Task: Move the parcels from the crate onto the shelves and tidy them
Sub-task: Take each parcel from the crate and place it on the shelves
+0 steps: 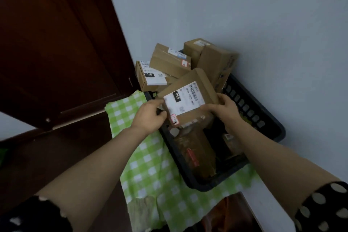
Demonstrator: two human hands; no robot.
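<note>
A black plastic crate [252, 107] stands on a green checked cloth, against the pale wall. Several brown cardboard parcels fill it. Both my hands hold one flat parcel with a white label [190, 88] just above the crate's middle. My left hand [150, 117] grips its near left corner. My right hand [224, 107] grips its right edge. Behind it lie a small labelled parcel [150, 76], a tilted parcel [169, 60] and a tall box [216, 64]. More parcels [194, 152] lie deep in the crate, in shadow. No shelves are in view.
A dark brown wooden door [56, 43] fills the left side. The green checked cloth [150, 171] covers the surface under the crate. A pale wall [263, 15] runs behind and to the right. A dark reddish object [231, 214] sits at the bottom edge.
</note>
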